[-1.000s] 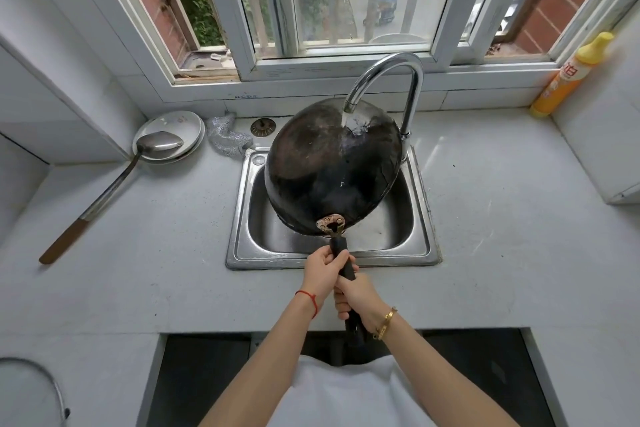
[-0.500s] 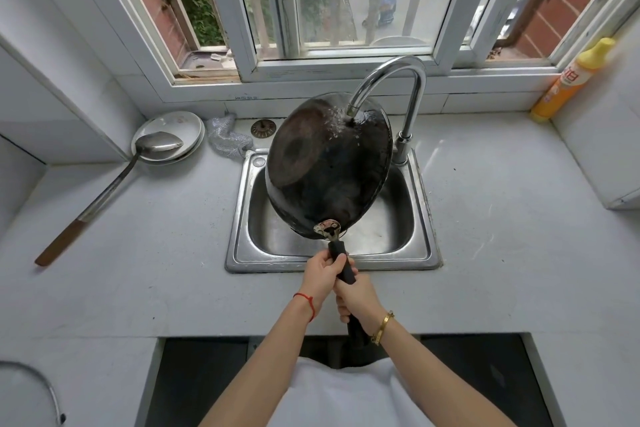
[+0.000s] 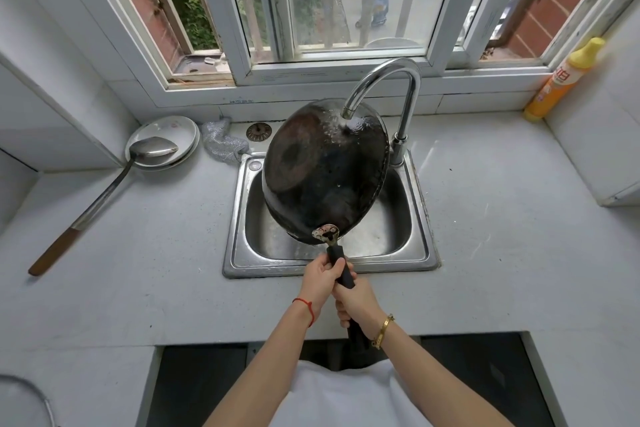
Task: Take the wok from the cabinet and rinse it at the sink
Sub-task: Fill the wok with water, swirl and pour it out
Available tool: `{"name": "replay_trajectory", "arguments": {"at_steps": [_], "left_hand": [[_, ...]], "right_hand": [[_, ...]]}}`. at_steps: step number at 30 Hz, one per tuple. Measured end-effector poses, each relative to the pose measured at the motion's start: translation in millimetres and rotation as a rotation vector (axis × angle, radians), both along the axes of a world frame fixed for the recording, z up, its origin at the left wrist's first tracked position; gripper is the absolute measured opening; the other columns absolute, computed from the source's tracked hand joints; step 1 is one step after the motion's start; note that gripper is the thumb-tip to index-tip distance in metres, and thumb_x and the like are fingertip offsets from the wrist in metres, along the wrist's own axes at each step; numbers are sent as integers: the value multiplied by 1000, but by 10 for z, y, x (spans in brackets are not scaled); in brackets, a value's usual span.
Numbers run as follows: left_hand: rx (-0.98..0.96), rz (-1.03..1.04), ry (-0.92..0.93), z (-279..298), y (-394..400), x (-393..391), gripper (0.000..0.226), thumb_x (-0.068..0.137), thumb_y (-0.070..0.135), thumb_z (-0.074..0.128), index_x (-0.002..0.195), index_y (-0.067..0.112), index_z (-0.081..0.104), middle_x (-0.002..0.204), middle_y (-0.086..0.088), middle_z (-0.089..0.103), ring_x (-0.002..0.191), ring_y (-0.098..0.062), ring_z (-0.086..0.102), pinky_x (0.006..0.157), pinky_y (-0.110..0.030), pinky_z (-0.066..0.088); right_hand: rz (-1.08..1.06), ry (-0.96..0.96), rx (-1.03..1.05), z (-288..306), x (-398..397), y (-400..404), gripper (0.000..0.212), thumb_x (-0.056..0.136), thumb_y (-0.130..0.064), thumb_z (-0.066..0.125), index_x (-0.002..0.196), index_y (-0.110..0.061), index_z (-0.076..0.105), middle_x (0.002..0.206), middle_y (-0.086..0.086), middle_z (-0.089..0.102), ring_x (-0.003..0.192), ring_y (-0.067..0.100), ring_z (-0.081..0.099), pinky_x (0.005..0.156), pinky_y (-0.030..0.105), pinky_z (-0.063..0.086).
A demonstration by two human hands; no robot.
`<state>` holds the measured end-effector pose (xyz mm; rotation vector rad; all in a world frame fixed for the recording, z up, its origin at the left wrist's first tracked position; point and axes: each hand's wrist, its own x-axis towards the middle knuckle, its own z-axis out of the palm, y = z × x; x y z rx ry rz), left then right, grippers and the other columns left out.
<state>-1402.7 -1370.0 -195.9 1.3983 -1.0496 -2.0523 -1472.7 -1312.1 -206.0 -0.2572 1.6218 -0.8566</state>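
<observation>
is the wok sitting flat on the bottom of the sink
No, both hands, left hand and right hand, hold the wok tilted above the sink.

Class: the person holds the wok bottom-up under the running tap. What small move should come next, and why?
Probably roll the wok so the stream reaches its dry, brownish left side. Water from the faucet hits only the upper right, and both hands, left hand and right hand, grip the handle firmly enough.
</observation>
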Motion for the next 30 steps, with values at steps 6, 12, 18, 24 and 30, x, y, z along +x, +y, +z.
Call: {"name": "replay_trajectory", "arguments": {"at_steps": [6,12,18,24,30], "left_hand": [[-1,-14,2,-20,45,48,21,98,9,52,117,2,56,96,-11,68,86,-22,69,72,-23,57],[-16,-21,6,-20,67,103,20,98,9,52,116,2,57,95,-11,69,85,-21,70,74,-23,57],[-31,-8,-9,-11,100,178,21,97,10,52,117,2,58,97,-11,69,83,-19,70,67,-18,56],[-21,11,0,-9,115,248,24,97,10,53,119,0,57,96,-12,68,82,-19,70,68,-22,56],[-23,18,2,-45,120,331,24,98,12,52,118,0,58,96,-13,68,86,-23,69,80,-34,58]], "right_hand": [[8,-14,-7,-23,23,42,23,92,-20,58,72,-11,49,47,2,40,38,14,37,40,21,35],[21,-28,-21,-9,50,72,24,93,-21,58,73,-10,50,47,2,41,37,14,37,39,21,35],[36,-26,-13,-20,114,89,21,93,-21,59,79,-8,51,46,1,43,37,13,39,40,21,37],[30,1,-31,-4,196,89,20,92,-23,60,81,-8,53,46,1,44,37,14,41,40,22,38],[48,32,-40,50,272,87,20,93,-23,61,80,-9,54,46,1,46,36,13,43,39,21,40]]}}
